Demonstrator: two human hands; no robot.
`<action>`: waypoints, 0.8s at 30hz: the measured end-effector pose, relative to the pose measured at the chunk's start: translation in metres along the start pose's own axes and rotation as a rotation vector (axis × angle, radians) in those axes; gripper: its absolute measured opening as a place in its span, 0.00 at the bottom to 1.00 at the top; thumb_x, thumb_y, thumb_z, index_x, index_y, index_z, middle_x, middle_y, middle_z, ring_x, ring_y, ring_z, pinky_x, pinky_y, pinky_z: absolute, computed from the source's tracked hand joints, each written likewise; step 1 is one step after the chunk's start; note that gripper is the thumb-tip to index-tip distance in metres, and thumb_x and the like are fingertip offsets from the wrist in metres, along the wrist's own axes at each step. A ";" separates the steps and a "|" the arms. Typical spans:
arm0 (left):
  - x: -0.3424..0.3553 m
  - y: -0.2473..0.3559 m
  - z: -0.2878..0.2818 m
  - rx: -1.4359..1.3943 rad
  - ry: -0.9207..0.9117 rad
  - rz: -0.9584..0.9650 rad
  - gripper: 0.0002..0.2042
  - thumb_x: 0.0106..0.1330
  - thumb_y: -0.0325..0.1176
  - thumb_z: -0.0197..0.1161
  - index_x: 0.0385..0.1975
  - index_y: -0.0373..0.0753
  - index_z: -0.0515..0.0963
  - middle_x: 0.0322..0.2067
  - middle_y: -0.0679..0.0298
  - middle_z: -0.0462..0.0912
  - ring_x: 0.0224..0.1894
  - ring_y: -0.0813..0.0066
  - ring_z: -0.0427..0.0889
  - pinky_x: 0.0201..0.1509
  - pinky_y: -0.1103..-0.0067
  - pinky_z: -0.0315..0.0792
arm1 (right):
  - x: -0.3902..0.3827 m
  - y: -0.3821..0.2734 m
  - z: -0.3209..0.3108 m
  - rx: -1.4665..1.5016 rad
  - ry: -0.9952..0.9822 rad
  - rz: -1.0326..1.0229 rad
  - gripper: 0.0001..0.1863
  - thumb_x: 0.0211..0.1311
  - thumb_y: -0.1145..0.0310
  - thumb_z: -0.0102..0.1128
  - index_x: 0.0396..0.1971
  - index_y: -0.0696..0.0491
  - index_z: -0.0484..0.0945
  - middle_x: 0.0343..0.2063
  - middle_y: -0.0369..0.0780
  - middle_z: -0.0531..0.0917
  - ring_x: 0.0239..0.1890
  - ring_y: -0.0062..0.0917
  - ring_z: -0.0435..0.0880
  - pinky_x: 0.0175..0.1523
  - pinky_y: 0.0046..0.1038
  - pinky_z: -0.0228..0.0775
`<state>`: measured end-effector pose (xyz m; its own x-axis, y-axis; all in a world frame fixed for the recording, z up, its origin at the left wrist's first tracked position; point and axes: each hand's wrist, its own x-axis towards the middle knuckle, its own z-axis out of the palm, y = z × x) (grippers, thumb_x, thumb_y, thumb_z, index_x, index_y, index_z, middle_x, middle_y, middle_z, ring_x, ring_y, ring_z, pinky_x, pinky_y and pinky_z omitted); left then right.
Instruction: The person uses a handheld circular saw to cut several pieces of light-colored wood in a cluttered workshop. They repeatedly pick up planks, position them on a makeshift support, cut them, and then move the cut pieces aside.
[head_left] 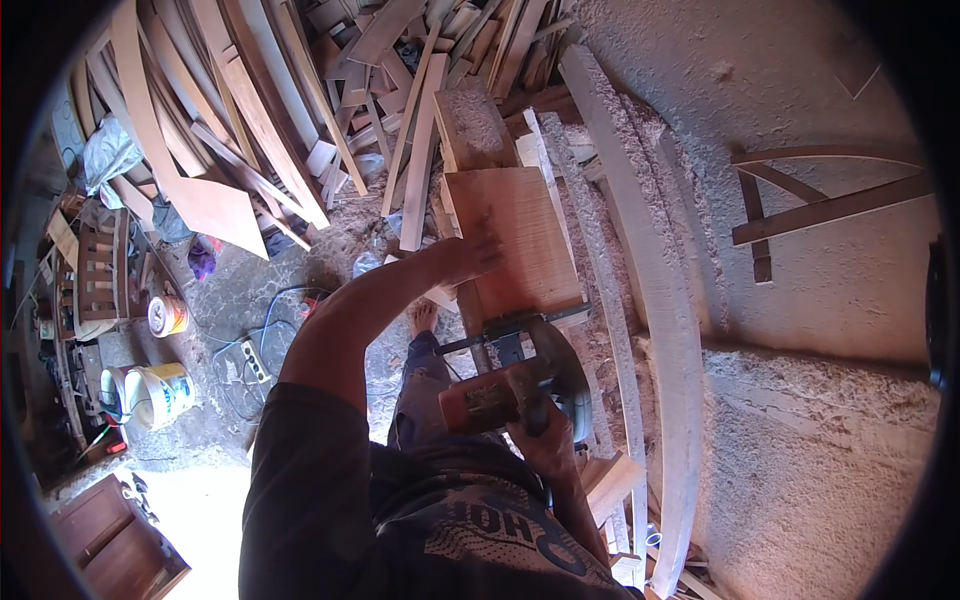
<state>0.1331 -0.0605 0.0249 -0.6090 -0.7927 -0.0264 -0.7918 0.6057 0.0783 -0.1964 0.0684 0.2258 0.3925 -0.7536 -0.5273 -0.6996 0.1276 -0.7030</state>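
Note:
A circular saw (485, 400) with a red-brown motor body and a dark round guard stands at the near end of a wide, reddish wooden board (530, 225). My right hand (545, 440) is closed round the saw's handle, close in front of my body. My left arm reaches forward, and my left hand (475, 256) lies on the board's left part with its fingers stretched out. A metal guide bar (570, 315) sticks out to the right from the saw's base. The blade is hidden from view.
Long planks (640, 250), thick with sawdust, lean along the wall on the right. Offcuts (390, 70) are heaped at the far side. A power strip (254, 361) with a blue cord lies on the floor at left, near paint buckets (160, 395). A wooden bracket (820, 200) is on the wall.

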 end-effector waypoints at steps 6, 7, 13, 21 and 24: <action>-0.005 -0.003 -0.011 -0.069 0.007 0.004 0.42 0.47 0.33 0.74 0.67 0.39 0.65 0.68 0.56 0.65 0.73 0.51 0.60 0.67 0.69 0.76 | 0.008 -0.005 0.000 0.003 0.001 -0.037 0.27 0.52 0.65 0.71 0.53 0.55 0.78 0.40 0.51 0.87 0.47 0.44 0.88 0.51 0.40 0.77; -0.004 -0.003 -0.026 -0.099 -0.053 0.011 0.43 0.48 0.32 0.72 0.69 0.38 0.63 0.70 0.55 0.63 0.74 0.51 0.59 0.69 0.68 0.74 | 0.011 -0.005 0.000 0.001 0.002 -0.038 0.27 0.52 0.65 0.71 0.53 0.55 0.78 0.40 0.51 0.87 0.47 0.44 0.88 0.51 0.40 0.77; -0.003 -0.014 -0.003 -0.159 -0.046 0.028 0.41 0.53 0.27 0.67 0.72 0.39 0.60 0.72 0.53 0.60 0.75 0.51 0.57 0.70 0.67 0.73 | 0.020 -0.014 0.001 0.039 -0.012 -0.028 0.27 0.52 0.65 0.70 0.53 0.56 0.78 0.40 0.52 0.87 0.46 0.44 0.88 0.51 0.40 0.77; 0.010 -0.040 0.000 0.045 0.128 0.043 0.31 0.61 0.33 0.64 0.66 0.37 0.67 0.68 0.54 0.67 0.72 0.55 0.65 0.71 0.64 0.67 | 0.036 -0.016 0.003 0.049 0.016 -0.054 0.25 0.52 0.65 0.69 0.51 0.56 0.78 0.39 0.51 0.87 0.45 0.44 0.88 0.50 0.40 0.77; 0.000 -0.057 0.015 0.091 0.278 -0.181 0.26 0.65 0.31 0.57 0.64 0.35 0.68 0.65 0.50 0.69 0.69 0.50 0.68 0.67 0.62 0.69 | 0.042 -0.027 0.006 0.047 0.007 -0.083 0.25 0.52 0.65 0.69 0.51 0.55 0.78 0.38 0.51 0.87 0.45 0.44 0.88 0.49 0.40 0.77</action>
<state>0.1775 -0.0946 0.0053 -0.4328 -0.8686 0.2414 -0.8942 0.4476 0.0074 -0.1577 0.0369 0.2194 0.4439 -0.7672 -0.4630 -0.6361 0.0941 -0.7658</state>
